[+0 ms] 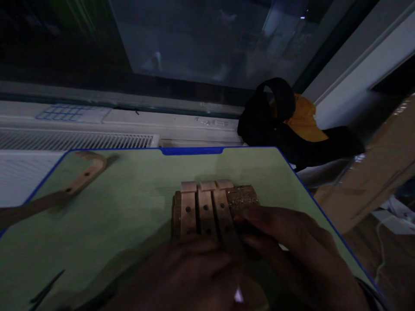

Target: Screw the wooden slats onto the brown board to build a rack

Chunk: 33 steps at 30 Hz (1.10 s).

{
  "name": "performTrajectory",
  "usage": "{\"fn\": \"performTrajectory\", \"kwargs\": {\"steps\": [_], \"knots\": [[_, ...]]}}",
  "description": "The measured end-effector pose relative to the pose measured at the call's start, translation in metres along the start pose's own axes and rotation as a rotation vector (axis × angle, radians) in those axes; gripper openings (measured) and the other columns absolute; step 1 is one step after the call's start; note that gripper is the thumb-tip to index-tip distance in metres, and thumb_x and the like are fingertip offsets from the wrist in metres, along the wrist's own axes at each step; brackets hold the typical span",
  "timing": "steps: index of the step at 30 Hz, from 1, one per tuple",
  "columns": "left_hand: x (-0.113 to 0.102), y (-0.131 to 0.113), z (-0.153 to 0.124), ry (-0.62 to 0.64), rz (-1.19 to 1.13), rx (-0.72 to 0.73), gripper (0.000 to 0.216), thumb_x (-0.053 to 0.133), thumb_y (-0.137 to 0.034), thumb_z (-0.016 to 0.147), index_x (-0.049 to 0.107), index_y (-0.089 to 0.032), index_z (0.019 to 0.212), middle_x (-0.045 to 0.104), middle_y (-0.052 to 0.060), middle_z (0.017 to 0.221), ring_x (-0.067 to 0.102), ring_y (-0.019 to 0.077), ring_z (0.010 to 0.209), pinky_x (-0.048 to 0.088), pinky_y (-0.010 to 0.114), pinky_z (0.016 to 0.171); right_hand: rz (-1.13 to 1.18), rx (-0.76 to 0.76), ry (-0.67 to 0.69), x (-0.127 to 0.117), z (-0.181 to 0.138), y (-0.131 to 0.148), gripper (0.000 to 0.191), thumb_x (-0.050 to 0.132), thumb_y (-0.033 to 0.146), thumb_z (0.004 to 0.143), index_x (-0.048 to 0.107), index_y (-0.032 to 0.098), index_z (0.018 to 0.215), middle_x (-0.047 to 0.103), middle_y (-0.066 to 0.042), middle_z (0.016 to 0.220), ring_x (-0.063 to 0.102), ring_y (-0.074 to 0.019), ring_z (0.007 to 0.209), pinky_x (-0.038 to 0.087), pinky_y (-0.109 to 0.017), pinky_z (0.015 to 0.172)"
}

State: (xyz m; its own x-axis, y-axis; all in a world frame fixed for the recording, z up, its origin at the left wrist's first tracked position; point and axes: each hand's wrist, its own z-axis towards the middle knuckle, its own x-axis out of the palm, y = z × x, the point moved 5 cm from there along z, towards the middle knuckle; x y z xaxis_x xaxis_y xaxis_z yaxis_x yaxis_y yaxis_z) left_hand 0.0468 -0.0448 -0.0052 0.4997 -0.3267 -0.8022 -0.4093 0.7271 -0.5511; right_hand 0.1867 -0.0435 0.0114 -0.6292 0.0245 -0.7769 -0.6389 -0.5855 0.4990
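Observation:
Three narrow wooden strips (205, 211) with curled far ends lie side by side. Each has dark round marks, screws or holes, along it. Under them is a brown wooden block (244, 196) with a rough, speckled top at its right. My left hand (181, 276) lies across the near part of the strips with bent fingers, hiding their lower ends. At the block's right side my right hand (298, 250) has its fingers bent in around a dark part that I cannot make out. Both hands are dim and partly blurred.
On the pale green, blue-edged tabletop (136, 181) lies a separate hooked wooden strip (86, 175) at the left. A thin black object (48, 287) is near the lower left. Beyond stand a radiator (78, 139), a window, a black and orange bag (275, 114) and a cardboard box (366, 185).

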Motion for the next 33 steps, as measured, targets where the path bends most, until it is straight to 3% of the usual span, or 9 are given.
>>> {"fn": "performTrajectory", "kwargs": {"steps": [2,5,10,14,18,24,33], "knots": [[-0.012,0.013,0.008,0.066,-0.058,-0.092,0.015,0.054,-0.022,0.086,0.067,-0.025,0.093,0.071,-0.004,0.093,0.067,0.0129,0.085,0.051,0.022,0.081,-0.027,-0.049,-0.026,-0.002,0.005,0.003,0.041,0.053,0.013,0.085,0.043,0.027,0.122,0.068,0.0,0.101,0.065,-0.0124,0.088,0.053,-0.019,0.071],[-0.025,0.031,0.014,0.004,-0.089,-0.249,0.019,0.051,-0.017,0.087,0.067,-0.026,0.091,0.071,-0.004,0.094,0.066,0.0129,0.085,0.05,0.024,0.079,-0.045,-0.084,-0.006,-0.007,0.01,0.006,0.044,0.051,0.011,0.086,0.041,0.023,0.127,0.064,-0.003,0.114,0.06,-0.0112,0.101,0.049,-0.02,0.084],[-0.009,0.04,0.019,-0.019,-0.309,-0.309,0.017,0.051,-0.018,0.086,0.068,-0.02,0.086,0.071,-0.001,0.089,0.065,0.0159,0.084,0.051,0.028,0.079,-0.023,-0.103,0.122,-0.019,0.011,0.011,0.048,0.047,0.01,0.087,0.039,0.02,0.133,0.05,-0.004,0.134,0.046,-0.0128,0.122,0.041,-0.025,0.099],[0.0,0.039,0.02,-0.084,-0.534,-0.331,0.016,0.056,-0.016,0.082,0.068,-0.02,0.091,0.07,-0.002,0.09,0.065,0.0156,0.085,0.051,0.027,0.079,-0.025,-0.142,0.192,-0.026,0.018,0.017,0.048,0.05,0.007,0.086,0.043,0.02,0.131,0.054,0.002,0.13,0.049,-0.0057,0.116,0.038,-0.016,0.098],[0.001,0.042,0.017,-0.128,-0.55,-0.372,0.014,0.064,-0.024,0.078,0.068,-0.02,0.091,0.071,-0.001,0.086,0.065,0.0164,0.079,0.052,0.027,0.071,-0.036,-0.187,0.226,-0.028,0.029,0.021,0.046,0.051,0.012,0.088,0.042,0.023,0.132,0.056,0.005,0.129,0.05,-0.0021,0.114,0.035,-0.012,0.098],[-0.004,0.043,0.018,-0.238,-0.484,-0.287,0.007,0.063,-0.025,0.08,0.068,-0.02,0.079,0.069,-0.003,0.074,0.064,0.0127,0.069,0.05,0.023,0.066,-0.082,-0.2,0.241,-0.028,0.037,0.022,0.038,0.05,0.015,0.089,0.048,0.024,0.126,0.057,0.005,0.122,0.051,-0.0029,0.109,0.037,-0.012,0.094],[-0.008,0.039,0.021,-0.122,-0.455,-0.15,0.011,0.057,-0.017,0.086,0.065,-0.022,0.08,0.067,-0.008,0.079,0.062,0.0076,0.077,0.046,0.016,0.07,-0.241,-0.2,0.222,-0.026,0.036,0.022,0.029,0.055,0.023,0.087,0.053,0.022,0.116,0.062,0.0,0.102,0.059,-0.0124,0.084,0.05,-0.026,0.072]]}}
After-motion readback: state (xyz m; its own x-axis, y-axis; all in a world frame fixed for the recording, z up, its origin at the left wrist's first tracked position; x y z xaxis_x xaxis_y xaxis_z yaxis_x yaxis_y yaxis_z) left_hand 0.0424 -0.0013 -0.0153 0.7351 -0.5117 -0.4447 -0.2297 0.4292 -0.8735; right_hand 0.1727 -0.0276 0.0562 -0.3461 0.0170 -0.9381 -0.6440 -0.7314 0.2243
